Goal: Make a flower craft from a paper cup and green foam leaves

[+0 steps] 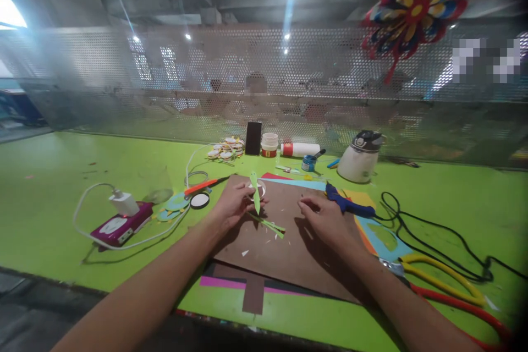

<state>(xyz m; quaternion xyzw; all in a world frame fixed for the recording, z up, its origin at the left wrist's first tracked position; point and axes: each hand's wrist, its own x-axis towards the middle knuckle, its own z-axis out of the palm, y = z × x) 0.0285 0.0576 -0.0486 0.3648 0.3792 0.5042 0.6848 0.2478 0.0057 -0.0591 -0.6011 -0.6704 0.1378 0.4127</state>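
Above a brown board (284,253), my left hand (235,203) is closed on a light green paper cutout (255,195), long and leaf-like with a pointed lower end. Behind the cutout shows a white round piece (261,189), partly covered by it and my fingers. Thin green paper strips (270,224) lie on the board just below, among small white scraps. My right hand (324,217) hovers over the board's right side, thumb and fingertips pinched together; whatever they may hold is too small to make out. Beside it lies a blue glue gun (350,204).
Scissors (443,280) with yellow and red handles lie by my right forearm, near a black cable (429,239). Left are a purple power socket (121,225) and an orange cutter (201,187). Behind stand a phone (253,138), a jar (269,146) and a kettle-like container (358,162).
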